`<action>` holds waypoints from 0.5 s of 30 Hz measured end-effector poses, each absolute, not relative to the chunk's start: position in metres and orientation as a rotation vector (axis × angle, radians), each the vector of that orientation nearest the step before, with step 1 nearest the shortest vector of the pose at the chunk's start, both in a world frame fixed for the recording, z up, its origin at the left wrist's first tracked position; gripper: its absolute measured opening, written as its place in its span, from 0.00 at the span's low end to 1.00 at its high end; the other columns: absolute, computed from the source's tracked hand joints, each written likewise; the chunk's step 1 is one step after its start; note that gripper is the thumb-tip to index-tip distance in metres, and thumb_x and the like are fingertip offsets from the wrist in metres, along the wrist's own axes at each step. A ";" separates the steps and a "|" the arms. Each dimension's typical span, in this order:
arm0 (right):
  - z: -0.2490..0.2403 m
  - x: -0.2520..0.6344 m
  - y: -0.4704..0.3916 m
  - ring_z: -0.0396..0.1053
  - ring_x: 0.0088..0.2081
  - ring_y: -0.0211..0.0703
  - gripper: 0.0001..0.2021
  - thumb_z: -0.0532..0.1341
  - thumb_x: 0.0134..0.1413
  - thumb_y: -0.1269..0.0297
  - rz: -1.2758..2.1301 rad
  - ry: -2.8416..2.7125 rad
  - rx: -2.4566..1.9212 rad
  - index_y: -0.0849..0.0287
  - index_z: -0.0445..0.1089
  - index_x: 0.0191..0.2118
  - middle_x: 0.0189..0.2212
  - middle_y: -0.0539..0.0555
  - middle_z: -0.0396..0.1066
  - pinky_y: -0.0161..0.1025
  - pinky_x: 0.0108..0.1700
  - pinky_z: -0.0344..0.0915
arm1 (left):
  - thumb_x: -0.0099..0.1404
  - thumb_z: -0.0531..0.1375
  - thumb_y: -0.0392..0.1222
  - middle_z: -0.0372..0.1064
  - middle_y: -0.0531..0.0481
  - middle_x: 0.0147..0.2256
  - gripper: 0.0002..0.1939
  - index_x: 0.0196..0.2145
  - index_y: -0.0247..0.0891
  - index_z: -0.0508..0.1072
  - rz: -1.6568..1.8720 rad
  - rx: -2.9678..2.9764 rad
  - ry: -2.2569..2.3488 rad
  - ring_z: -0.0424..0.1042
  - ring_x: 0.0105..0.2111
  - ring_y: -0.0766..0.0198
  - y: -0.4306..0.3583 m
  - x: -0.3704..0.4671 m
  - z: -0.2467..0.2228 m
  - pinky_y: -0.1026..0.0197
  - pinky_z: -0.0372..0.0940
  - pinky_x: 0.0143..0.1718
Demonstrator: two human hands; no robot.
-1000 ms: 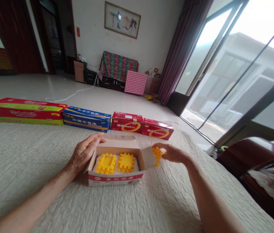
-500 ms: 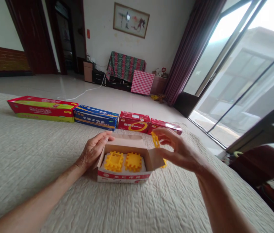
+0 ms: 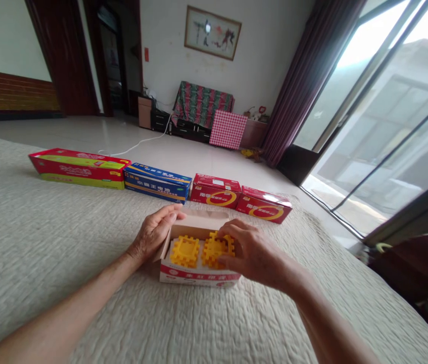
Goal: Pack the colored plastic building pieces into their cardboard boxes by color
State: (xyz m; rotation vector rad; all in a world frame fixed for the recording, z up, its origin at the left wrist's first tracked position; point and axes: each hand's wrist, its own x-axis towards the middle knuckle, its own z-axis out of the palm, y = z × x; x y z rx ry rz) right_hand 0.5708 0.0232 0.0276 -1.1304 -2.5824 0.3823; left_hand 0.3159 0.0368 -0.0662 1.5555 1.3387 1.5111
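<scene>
An open cardboard box (image 3: 198, 277) with a red band of printing on its front sits before me. My left hand (image 3: 156, 227) grips the box at its back left corner, thumb and fingers closed by the raised lid (image 3: 204, 218). Inside, on the left, rests a square yellow toothed plastic block (image 3: 185, 251). Over the right half of the box, my right hand (image 3: 249, 253) pinches a yellow toothed frame piece (image 3: 217, 247) between thumb and fingers. That piece lies above another yellow block, which it mostly covers.
Behind the open box a row of closed boxes stands on the quilted cover (image 3: 85, 242): a red-and-green box (image 3: 81, 169), a blue battery box (image 3: 156, 183), a red box (image 3: 216, 192) and another red box (image 3: 265, 205). Beyond is the tiled floor (image 3: 183, 154).
My right hand has moved left from beside the box, bringing the yellow frame piece over the right-hand yellow block. My left hand stays at the box. The view has shifted slightly.
</scene>
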 end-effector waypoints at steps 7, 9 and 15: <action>0.025 0.561 0.018 0.67 0.38 0.41 0.07 0.60 0.55 0.68 0.357 -2.565 -1.026 0.59 0.69 0.40 0.39 0.54 0.70 0.40 0.41 0.64 | 0.65 0.53 0.55 0.76 0.45 0.41 0.23 0.49 0.37 0.72 1.507 1.549 1.330 0.73 0.44 0.56 0.037 0.317 -0.067 0.54 0.62 0.52; 0.026 0.554 0.012 0.68 0.39 0.42 0.09 0.55 0.60 0.69 0.376 -2.584 -0.947 0.59 0.69 0.43 0.39 0.55 0.71 0.42 0.44 0.64 | 0.65 0.53 0.55 0.76 0.45 0.41 0.23 0.49 0.37 0.72 1.509 1.549 1.332 0.73 0.44 0.56 0.037 0.317 -0.067 0.54 0.63 0.51; 0.023 0.537 -0.001 0.68 0.45 0.45 0.12 0.51 0.63 0.68 0.414 -2.676 -0.831 0.58 0.67 0.48 0.43 0.56 0.72 0.47 0.50 0.63 | 0.65 0.53 0.53 0.77 0.46 0.40 0.21 0.47 0.36 0.72 1.528 1.578 1.327 0.73 0.43 0.57 0.036 0.318 -0.064 0.54 0.63 0.51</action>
